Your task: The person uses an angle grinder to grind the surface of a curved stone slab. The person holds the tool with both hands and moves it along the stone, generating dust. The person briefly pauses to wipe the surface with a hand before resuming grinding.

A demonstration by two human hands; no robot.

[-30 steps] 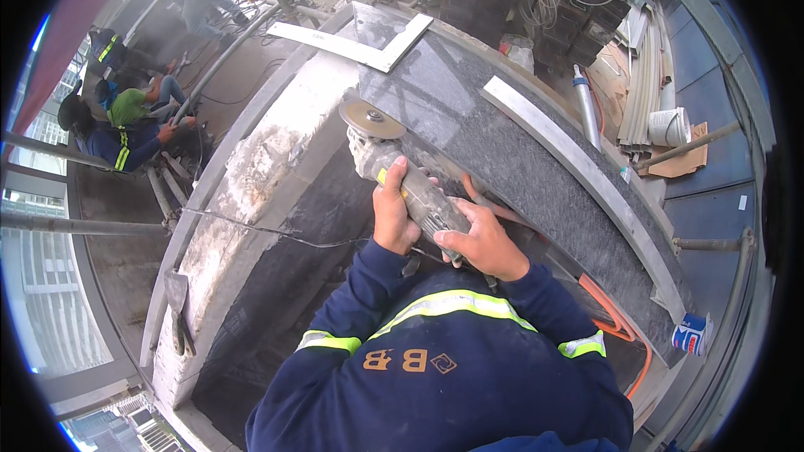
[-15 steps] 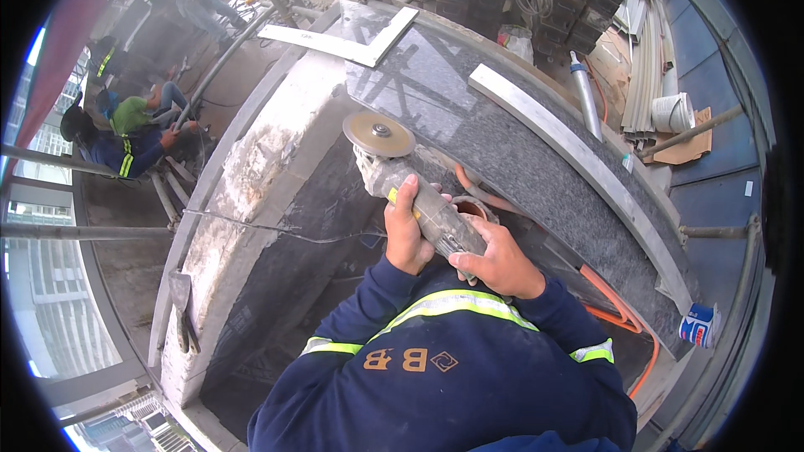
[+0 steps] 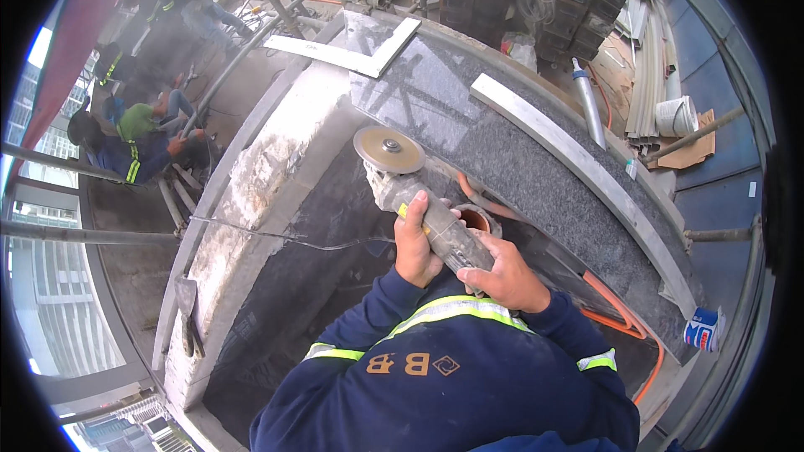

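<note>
A dusty angle grinder [image 3: 448,234] with a round tan disc [image 3: 389,150] is gripped in both my hands, its disc end pointing away from me. My left hand [image 3: 417,244] wraps the middle of its body, thumb on top. Around the rear end closes my right hand [image 3: 506,274]. The disc hangs in the air near the edge of a dark speckled stone slab [image 3: 528,146], apart from it as far as I can see. On the slab lie a white L-shaped square [image 3: 366,56] and a long pale curved strip [image 3: 586,169].
A rough concrete ledge [image 3: 276,146] runs along the left, with a scraper [image 3: 188,318] on it and a thin cable crossing. An orange hose [image 3: 620,310] and a blue-white can [image 3: 702,329] are at right. Co-workers [image 3: 138,151] sit beyond metal scaffold pipes [image 3: 230,67].
The grinder and both hands have shifted slightly right and down in the picture. My grip looks the same. The surroundings have moved a little too, as the view shifted.
</note>
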